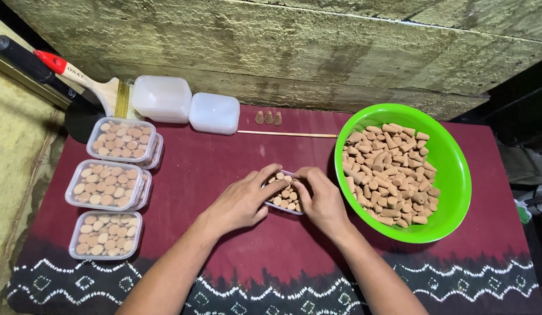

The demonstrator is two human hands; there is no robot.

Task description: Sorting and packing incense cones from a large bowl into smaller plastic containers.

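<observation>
Two bare forearms are extended from the near edge, converging over a maroon cloth with a white patterned border that is spread across the worktop. The left hand is laid palm down, its fingers curled against the left wall of a small clear plastic box. The right hand is cupped at the box's right side, thumb and fingers bent inward over the rim. The box is thus clamped between both sets of fingers and is seen partly filled with tan, matte, blunt-tipped cones.

Just right of the fingers, one glossy round green bowl is heaped with loose cones of the same kind. Well left of the fingers, three stacks of filled clear boxes are ranged in a column, cones standing on end inside. Beyond the fingers, a thin wooden stick is laid crosswise, with three cones standing just behind it. Farther left, two empty translucent containers are set upside down beside a paintbrush with a red-tipped wooden handle, against a rough stained wall
</observation>
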